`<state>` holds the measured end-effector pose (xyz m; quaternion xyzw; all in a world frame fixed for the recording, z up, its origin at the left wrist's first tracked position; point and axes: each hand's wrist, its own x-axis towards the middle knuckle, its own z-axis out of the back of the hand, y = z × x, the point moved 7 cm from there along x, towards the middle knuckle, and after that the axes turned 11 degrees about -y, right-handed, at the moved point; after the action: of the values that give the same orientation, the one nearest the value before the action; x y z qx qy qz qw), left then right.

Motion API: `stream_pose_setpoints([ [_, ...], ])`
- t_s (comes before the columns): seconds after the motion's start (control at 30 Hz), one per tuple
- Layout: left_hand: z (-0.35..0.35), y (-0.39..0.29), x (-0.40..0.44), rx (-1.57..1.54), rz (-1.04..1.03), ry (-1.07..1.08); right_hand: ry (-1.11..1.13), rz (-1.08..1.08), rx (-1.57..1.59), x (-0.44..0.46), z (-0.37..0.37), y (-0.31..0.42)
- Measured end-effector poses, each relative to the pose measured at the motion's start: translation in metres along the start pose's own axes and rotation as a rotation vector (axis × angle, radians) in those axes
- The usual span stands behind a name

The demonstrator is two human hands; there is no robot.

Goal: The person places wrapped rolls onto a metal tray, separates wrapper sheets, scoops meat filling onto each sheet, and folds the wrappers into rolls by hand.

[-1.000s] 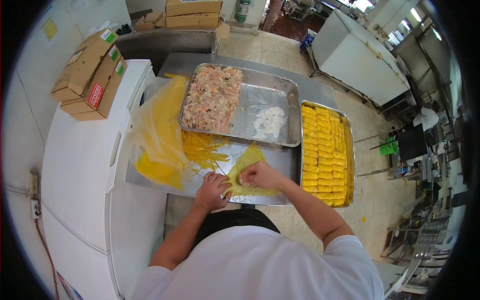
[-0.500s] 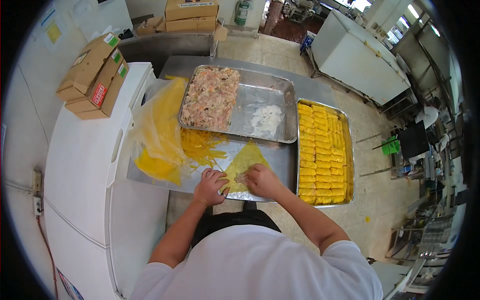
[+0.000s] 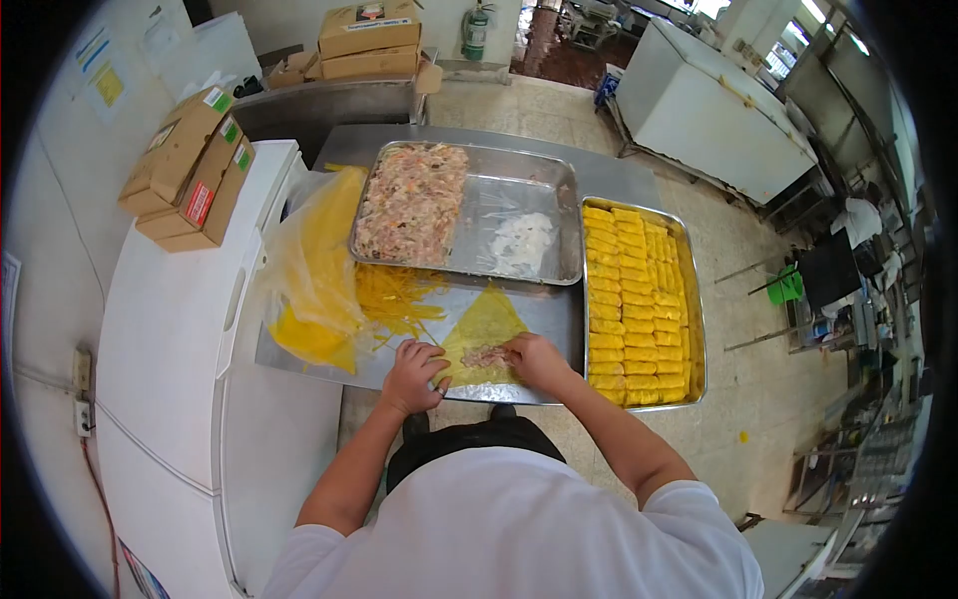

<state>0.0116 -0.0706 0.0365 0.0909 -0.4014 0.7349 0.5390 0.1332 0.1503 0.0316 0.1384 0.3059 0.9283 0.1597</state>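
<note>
A thin yellow wrapper [image 3: 486, 311] lies on the metal table in front of me, one corner pointing away. Across its lower half runs a short strip of pinkish meat filling [image 3: 484, 356]. My left hand [image 3: 412, 376] rests at the wrapper's left corner, its thumb apart from its fingers. At the right end of the strip, the bunched fingertips of my right hand [image 3: 540, 361] press on the filling. Beyond the wrapper stands a metal tray [image 3: 479, 272] with a mass of meat filling at its left and a white paste [image 3: 522, 244] at its right.
Rows of yellow rolls fill a second tray [image 3: 702, 329] at the right. Left of the wrapper lie yellow shreds [image 3: 394, 299] and a plastic bag [image 3: 309, 270] of yellow sheets. A white freezer [image 3: 190, 319] bearing cardboard boxes [image 3: 195, 170] borders the table's left.
My right hand has moved right along the filling, which now shows as a longer strip. My left hand stays at the wrapper's left corner. The camera view has shifted slightly.
</note>
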Motion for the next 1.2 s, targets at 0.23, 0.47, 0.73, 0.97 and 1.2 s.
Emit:
stream_pose_setpoints([
  [0.23, -0.001, 0.001, 0.000, -0.016, -0.005, -0.012, 0.048, -0.322, 0.189, 0.004, 0.018, -0.014],
  [0.47, 0.003, 0.001, -0.001, -0.038, -0.017, -0.028, -0.048, -0.092, -0.085, -0.004, 0.001, 0.002],
  [0.73, 0.002, 0.003, -0.003, -0.021, -0.026, -0.035, -0.049, -0.694, 0.586, -0.004, -0.009, -0.051],
  [0.97, 0.003, 0.003, -0.003, -0.023, -0.031, -0.045, -0.054, -0.061, -0.095, 0.000, -0.002, -0.018],
  [1.2, 0.010, 0.002, -0.002, -0.021, 0.010, -0.119, -0.136, -0.534, 0.724, 0.032, 0.066, 0.021],
])
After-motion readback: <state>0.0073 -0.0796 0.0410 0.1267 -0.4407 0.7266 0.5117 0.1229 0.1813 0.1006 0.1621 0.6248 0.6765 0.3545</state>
